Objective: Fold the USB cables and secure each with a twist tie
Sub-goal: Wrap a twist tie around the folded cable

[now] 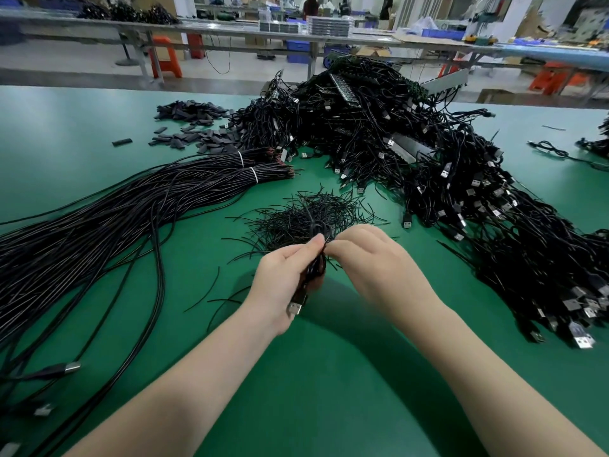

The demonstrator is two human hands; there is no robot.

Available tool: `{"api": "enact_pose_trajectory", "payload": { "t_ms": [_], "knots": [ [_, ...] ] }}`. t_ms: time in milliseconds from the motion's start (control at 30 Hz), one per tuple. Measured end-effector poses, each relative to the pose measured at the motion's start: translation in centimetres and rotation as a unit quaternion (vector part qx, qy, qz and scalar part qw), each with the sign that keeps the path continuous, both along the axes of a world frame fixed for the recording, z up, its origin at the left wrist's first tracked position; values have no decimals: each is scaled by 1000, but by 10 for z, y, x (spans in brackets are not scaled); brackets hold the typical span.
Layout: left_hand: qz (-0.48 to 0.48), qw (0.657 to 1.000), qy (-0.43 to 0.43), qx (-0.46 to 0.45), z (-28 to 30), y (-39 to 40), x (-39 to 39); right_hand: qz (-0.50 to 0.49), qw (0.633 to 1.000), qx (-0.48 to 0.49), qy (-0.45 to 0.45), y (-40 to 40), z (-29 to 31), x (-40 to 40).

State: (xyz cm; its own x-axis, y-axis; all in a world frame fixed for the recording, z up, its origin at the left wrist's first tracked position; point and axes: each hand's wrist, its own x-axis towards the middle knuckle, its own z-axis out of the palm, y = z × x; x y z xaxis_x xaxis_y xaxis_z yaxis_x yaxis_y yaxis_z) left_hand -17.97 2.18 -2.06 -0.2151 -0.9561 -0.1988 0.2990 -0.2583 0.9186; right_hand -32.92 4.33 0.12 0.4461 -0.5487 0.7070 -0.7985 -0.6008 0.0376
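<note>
Folded USB cable [315, 270] gripped upright in left hand [284, 275], metal plug [295, 307] hanging below the fist. Right hand [372, 258] pinching at the top of the bundle, fingertips touching the left thumb; twist tie itself too blurred to make out. Loose heap of twist ties [306, 216] just beyond the grip. Long straight cables [108, 219] fanned out to the left of it, tangled finished cables [461, 192] piled to the right and beyond, all on green table [329, 390].

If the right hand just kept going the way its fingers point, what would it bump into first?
Probably the folded cable that the left hand grips: the right hand points leftward at it, fingertips already at its top. Depth is hard to judge.
</note>
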Motion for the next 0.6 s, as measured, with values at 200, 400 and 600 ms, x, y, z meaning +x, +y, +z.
{"api": "enact_pose_trajectory", "payload": {
  "t_ms": [200, 400, 600],
  "knots": [
    [91, 970, -86, -209, -11, 1, -1, -22, 737, 450, -503, 3, 12, 6],
    [66, 958, -100, -259, -13, 1, 1, 40, 531, 599, -598, 7, 17, 5],
    [82, 954, -70, -280, -10, 2, 2, 42, 581, 567, -583, 7, 19, 7]
  ]
}}
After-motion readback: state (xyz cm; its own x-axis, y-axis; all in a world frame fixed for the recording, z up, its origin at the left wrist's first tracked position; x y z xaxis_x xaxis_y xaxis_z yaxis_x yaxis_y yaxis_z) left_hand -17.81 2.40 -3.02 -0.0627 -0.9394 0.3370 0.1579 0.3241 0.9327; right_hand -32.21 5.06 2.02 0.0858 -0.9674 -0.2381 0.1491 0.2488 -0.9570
